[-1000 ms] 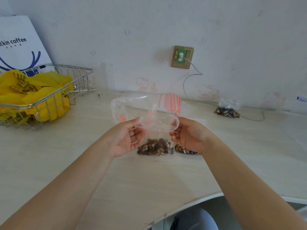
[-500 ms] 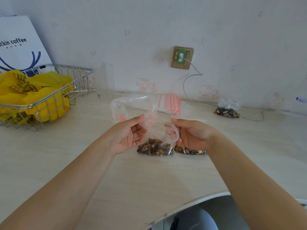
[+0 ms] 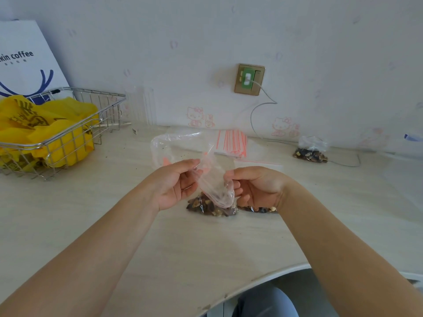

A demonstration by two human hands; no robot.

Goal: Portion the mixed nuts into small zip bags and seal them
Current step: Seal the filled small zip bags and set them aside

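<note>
A small clear plastic zip bag [image 3: 214, 184] is pinched between curled fingers of the left hand [image 3: 175, 184] and right hand [image 3: 256, 187], held just above the pale wooden table [image 3: 206, 248]. Three filled nut bags are counted: two [image 3: 211, 208] [image 3: 257, 209] beneath the hands, one [image 3: 311, 151] near the wall. One stack of red-striped empty bags [image 3: 233, 143] lies behind.

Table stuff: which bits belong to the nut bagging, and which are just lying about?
In use: zip bag of nuts held by left hand and right hand; spare zip bags; filled bag.

Lying about: wire basket; coffee bag; wall socket.
</note>
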